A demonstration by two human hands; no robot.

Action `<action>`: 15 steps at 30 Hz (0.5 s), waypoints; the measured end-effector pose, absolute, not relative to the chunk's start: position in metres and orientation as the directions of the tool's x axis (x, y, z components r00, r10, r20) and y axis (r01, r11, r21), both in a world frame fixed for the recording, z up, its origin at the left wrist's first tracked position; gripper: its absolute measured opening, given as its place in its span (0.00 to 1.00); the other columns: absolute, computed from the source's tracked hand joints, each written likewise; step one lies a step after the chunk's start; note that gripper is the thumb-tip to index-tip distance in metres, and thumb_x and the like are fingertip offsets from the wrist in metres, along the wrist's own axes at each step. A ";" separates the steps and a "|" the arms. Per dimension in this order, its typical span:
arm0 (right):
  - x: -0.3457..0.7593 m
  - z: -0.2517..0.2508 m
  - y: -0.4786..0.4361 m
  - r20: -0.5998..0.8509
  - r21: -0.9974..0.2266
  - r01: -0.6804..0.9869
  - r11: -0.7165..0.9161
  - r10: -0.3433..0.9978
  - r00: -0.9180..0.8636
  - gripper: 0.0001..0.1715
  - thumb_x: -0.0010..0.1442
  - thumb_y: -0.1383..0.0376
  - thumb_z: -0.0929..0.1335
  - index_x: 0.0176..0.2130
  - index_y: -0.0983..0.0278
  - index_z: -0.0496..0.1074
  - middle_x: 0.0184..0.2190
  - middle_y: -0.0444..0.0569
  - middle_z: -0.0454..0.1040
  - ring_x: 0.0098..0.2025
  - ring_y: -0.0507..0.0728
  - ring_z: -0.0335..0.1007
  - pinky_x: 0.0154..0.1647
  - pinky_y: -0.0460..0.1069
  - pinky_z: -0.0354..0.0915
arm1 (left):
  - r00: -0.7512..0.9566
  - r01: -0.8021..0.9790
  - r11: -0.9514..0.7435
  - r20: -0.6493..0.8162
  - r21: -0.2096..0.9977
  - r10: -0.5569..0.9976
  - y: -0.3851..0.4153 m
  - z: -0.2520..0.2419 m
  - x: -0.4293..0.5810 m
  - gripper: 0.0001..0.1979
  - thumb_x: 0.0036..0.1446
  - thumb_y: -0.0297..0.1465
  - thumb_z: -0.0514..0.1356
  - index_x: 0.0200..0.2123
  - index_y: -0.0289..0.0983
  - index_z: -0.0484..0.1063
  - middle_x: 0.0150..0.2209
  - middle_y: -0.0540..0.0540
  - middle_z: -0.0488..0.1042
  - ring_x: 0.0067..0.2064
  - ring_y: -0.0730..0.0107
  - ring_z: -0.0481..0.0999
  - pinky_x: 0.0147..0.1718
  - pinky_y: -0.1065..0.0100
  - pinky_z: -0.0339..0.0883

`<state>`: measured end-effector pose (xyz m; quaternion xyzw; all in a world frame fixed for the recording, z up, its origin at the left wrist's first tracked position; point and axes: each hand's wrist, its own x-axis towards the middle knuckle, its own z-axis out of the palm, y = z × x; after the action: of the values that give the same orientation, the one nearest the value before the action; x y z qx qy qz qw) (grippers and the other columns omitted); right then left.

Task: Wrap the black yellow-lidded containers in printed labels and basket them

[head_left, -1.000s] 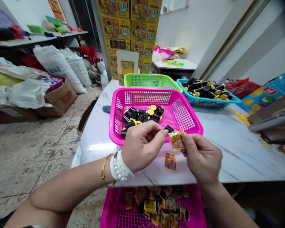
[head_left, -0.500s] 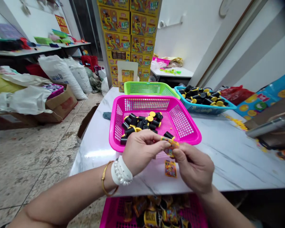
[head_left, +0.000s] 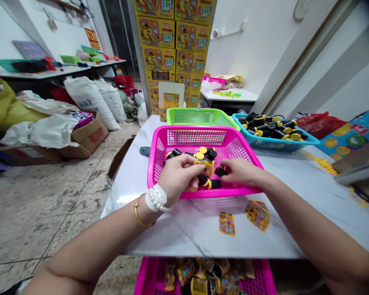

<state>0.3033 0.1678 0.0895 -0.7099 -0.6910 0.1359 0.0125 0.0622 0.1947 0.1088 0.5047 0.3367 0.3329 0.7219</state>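
My left hand (head_left: 174, 177) pinches a yellow printed wrapper (head_left: 207, 167) over the pink mesh basket (head_left: 233, 191). Inside that basket, my right hand (head_left: 240, 172) has its fingers closed on a small black cylinder (head_left: 220, 172). Several more black cylinders with yellow caps (head_left: 202, 150) lie loose around both hands, partly hidden by the left one. On the table in front of the basket rest a single flat wrapper (head_left: 226, 223) and a small overlapping pile of wrappers (head_left: 258, 215).
Behind stand a green basket (head_left: 199, 116) and a blue basket (head_left: 276, 143) heaped with black cylinders. Below the table's near edge, another pink basket (head_left: 144, 274) holds wrapped pieces. Stacked yellow boxes (head_left: 160, 32) rise at the back; white sacks (head_left: 89, 102) stand left.
My right hand has left the wrapper and moved up into the basket, closing on a black cylinder. The left hand keeps the wrapper, now over the basket. The wrapper pile has come into view.
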 end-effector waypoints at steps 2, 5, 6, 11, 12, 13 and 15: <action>0.307 0.095 0.157 -0.058 -0.321 0.947 -0.015 0.998 -0.004 0.14 0.59 0.61 0.71 0.45 0.62 0.80 0.38 0.51 0.81 0.40 0.60 0.76 0.40 0.52 0.70 | 0.576 -0.146 0.342 -0.201 0.928 0.792 0.198 0.108 0.063 0.07 0.62 0.26 0.64 0.30 0.35 0.72 0.14 0.54 0.68 0.12 0.80 0.64 0.13 0.79 0.48; 0.307 0.106 0.134 0.135 -0.710 0.688 0.149 0.988 -0.075 0.19 0.59 0.56 0.73 0.49 0.60 0.81 0.45 0.52 0.80 0.47 0.60 0.77 0.47 0.54 0.75 | 0.604 -0.146 0.434 -0.268 0.889 0.751 0.202 0.109 0.063 0.07 0.65 0.25 0.62 0.32 0.33 0.75 0.14 0.53 0.69 0.12 0.82 0.62 0.12 0.79 0.45; 0.303 0.109 0.127 0.170 -0.807 0.559 0.191 0.981 -0.091 0.20 0.58 0.56 0.75 0.49 0.59 0.82 0.46 0.52 0.80 0.47 0.60 0.78 0.47 0.54 0.76 | 0.606 -0.152 0.461 -0.286 0.874 0.742 0.202 0.109 0.064 0.07 0.65 0.25 0.62 0.32 0.33 0.76 0.15 0.52 0.70 0.12 0.83 0.62 0.12 0.79 0.44; 0.276 0.111 0.107 0.149 -0.967 0.195 0.162 0.986 -0.079 0.39 0.51 0.64 0.81 0.61 0.51 0.75 0.45 0.48 0.82 0.48 0.58 0.79 0.45 0.50 0.78 | 0.621 -0.209 0.525 -0.303 0.825 0.723 0.201 0.109 0.066 0.08 0.64 0.22 0.62 0.31 0.30 0.77 0.23 0.49 0.75 0.15 0.87 0.62 0.13 0.81 0.47; 0.272 0.110 0.107 0.130 -0.977 0.162 0.141 0.989 -0.075 0.41 0.50 0.65 0.81 0.62 0.51 0.73 0.44 0.47 0.82 0.47 0.57 0.80 0.44 0.50 0.78 | 0.633 -0.213 0.532 -0.299 0.820 0.714 0.201 0.109 0.066 0.09 0.65 0.21 0.62 0.31 0.30 0.77 0.23 0.49 0.75 0.15 0.87 0.61 0.13 0.81 0.47; 0.269 0.109 0.108 0.114 -0.982 0.142 0.124 0.991 -0.072 0.41 0.51 0.65 0.81 0.62 0.52 0.74 0.45 0.48 0.83 0.47 0.58 0.80 0.44 0.50 0.79 | 0.643 -0.217 0.539 -0.297 0.814 0.706 0.201 0.108 0.066 0.09 0.65 0.21 0.61 0.30 0.29 0.77 0.22 0.50 0.74 0.15 0.87 0.61 0.13 0.81 0.47; 0.267 0.108 0.110 0.096 -0.986 0.133 0.104 0.993 -0.067 0.36 0.52 0.65 0.80 0.59 0.54 0.76 0.48 0.50 0.83 0.48 0.58 0.80 0.46 0.51 0.78 | 0.660 -0.225 0.555 -0.294 0.801 0.691 0.201 0.108 0.066 0.10 0.65 0.21 0.60 0.30 0.29 0.76 0.23 0.50 0.74 0.15 0.88 0.61 0.12 0.81 0.46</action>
<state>0.2667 0.1100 0.1083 -0.4919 -0.5725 0.4537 0.4737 0.0657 0.2010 0.1078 0.3819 0.3054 0.2768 0.8272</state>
